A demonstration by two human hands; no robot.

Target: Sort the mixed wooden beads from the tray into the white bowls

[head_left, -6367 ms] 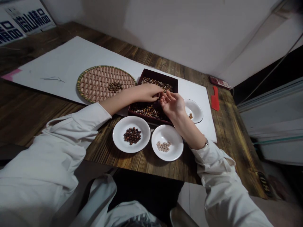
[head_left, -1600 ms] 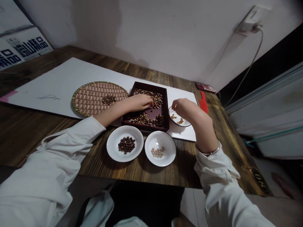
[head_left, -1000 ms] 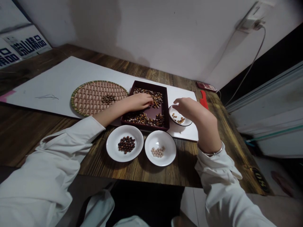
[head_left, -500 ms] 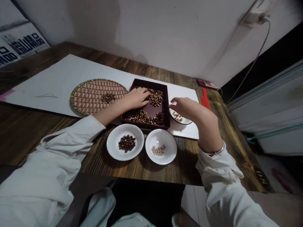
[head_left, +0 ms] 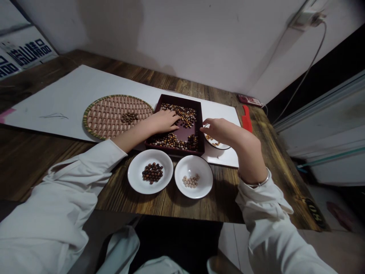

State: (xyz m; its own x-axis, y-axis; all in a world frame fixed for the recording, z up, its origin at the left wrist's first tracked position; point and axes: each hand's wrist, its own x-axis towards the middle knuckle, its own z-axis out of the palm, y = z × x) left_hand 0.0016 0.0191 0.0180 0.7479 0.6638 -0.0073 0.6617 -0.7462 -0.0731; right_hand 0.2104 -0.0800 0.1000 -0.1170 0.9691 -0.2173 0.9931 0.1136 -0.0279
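Observation:
A dark red square tray (head_left: pixel 199 125) holds several mixed brown, tan and dark beads. My left hand (head_left: pixel 164 121) lies inside it, fingers spread flat on the beads. My right hand (head_left: pixel 225 131) hovers at the tray's right rim, fingers loosely curled over a small white dish (head_left: pixel 224 146) with a few tan beads; whether it pinches a bead is hidden. In front stand a white dish of dark brown beads (head_left: pixel 150 176) and a white dish of pale beads (head_left: pixel 194 182).
A round woven basket tray (head_left: pixel 108 114) with a small bead pile lies left of the box on a white sheet (head_left: pixel 65 95). A red comb (head_left: pixel 245 118) and a small red device (head_left: pixel 249 101) lie at the back right. The wooden table's edge (head_left: pixel 176 213) runs close in front.
My left hand has flattened and spread over the beads in the tray. My right hand has drifted left from over the small dish to the tray's right rim.

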